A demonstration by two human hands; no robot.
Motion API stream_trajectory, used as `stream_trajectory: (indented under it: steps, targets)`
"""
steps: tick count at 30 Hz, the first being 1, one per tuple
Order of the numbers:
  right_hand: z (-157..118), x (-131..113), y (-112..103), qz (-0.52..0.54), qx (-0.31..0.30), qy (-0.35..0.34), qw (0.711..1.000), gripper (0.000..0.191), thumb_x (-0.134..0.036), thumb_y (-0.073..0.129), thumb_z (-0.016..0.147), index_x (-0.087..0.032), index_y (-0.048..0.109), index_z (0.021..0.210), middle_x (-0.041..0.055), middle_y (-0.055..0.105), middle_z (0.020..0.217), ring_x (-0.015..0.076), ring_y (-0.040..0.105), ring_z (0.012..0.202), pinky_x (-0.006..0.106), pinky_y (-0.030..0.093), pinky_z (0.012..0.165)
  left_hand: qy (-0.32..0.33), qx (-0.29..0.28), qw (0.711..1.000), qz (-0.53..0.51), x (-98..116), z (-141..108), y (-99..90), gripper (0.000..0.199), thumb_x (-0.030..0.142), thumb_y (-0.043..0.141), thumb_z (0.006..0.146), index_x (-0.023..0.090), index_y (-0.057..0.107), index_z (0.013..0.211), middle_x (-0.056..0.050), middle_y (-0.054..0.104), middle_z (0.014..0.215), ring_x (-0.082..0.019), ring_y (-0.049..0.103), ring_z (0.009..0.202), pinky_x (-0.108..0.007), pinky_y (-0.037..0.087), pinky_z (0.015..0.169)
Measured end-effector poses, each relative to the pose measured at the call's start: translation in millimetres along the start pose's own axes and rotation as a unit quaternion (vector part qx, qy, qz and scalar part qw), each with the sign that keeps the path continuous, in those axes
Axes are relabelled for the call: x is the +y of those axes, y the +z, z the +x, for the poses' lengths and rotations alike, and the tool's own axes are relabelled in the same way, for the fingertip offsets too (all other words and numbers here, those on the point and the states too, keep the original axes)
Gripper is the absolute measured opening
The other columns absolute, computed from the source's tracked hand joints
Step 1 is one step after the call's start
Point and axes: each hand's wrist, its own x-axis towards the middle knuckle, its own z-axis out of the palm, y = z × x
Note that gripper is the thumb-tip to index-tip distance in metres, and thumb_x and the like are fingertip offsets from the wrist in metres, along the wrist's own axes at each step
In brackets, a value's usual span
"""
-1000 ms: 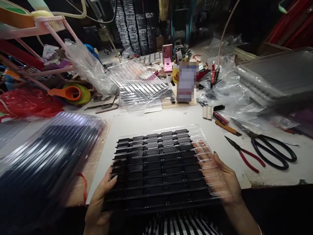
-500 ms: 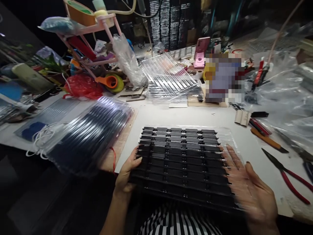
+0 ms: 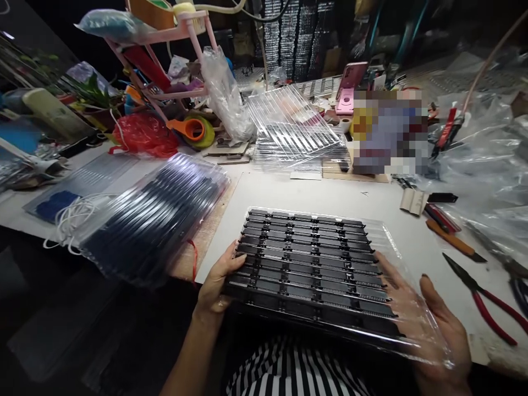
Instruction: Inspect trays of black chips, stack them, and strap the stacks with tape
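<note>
Between my two hands is a clear plastic tray [image 3: 391,236] filled with rows of black comb-like plastic parts [image 3: 303,239]. My left hand [image 3: 218,278] grips its left edge, the thumb on top and the other fingers underneath. My right hand [image 3: 441,324] holds the right end, with fingers under the see-through plastic and the thumb beside the edge. The tray is held tilted over the table's front edge, just above my striped clothing. Part of its right end has no black parts in it.
Filled clear trays [image 3: 157,214] lie to the left beside a white cord [image 3: 78,225]. Empty clear trays [image 3: 292,124] are stacked at the back. Red-handled pliers [image 3: 480,297] and an orange cutter knife [image 3: 449,236] lie on the right. A pink rack [image 3: 157,36] stands back left.
The tray has tipped so more light falls on its rows, and the comb teeth show more clearly. Both hands keep their hold on it. The view has shifted slightly.
</note>
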Motion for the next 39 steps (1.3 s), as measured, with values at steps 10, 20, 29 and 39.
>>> stream_trajectory:
  steps: [10,20,29,39]
  targets:
    - [4.9,-4.7,10.3,0.088,0.016,-0.006,0.996,0.047,-0.039,0.028,0.094,-0.029,0.037,0.139,0.0034,0.052,0.135,0.0196,0.055,0.114,0.042,0.048,0.096,-0.012,0.099,0.991,-0.087,2.5,-2.7,-14.4,0.042,0.014,0.049,0.082,0.016,0.055,0.124,-0.006,0.072,0.089,-0.017,0.069,0.077,-0.025,0.058,0.069]
    - [6.7,-3.4,12.6,0.084,0.006,-0.018,0.996,0.043,-0.040,0.031,0.094,-0.031,0.043,0.135,0.0025,0.048,0.138,0.0207,0.054,0.116,0.045,0.045,0.098,-0.002,0.070,0.998,-0.002,-0.3,-3.4,0.0,0.058,0.012,0.053,0.082,0.030,0.041,0.137,-0.002,0.065,0.117,-0.022,0.060,0.108,-0.033,0.046,0.098]
    - [5.6,-3.1,6.8,0.060,0.030,-0.022,0.998,0.048,-0.041,0.036,0.092,-0.032,0.036,0.139,0.0021,0.043,0.142,0.0234,0.053,0.117,0.048,0.046,0.097,0.019,0.050,0.999,0.004,-4.6,-2.0,-4.4,0.058,0.011,0.055,0.081,0.027,0.043,0.135,-0.004,0.063,0.119,-0.023,0.057,0.112,-0.037,0.042,0.102]
    - [1.2,0.9,3.0,0.034,0.053,-0.027,0.998,0.055,-0.047,0.041,0.090,-0.028,0.034,0.141,0.0069,0.053,0.133,0.0262,0.054,0.117,0.051,0.044,0.099,0.026,0.025,0.999,0.003,-5.1,-3.6,-0.8,0.053,0.011,0.055,0.080,0.020,0.046,0.132,-0.007,0.063,0.117,-0.023,0.059,0.108,-0.037,0.042,0.100]
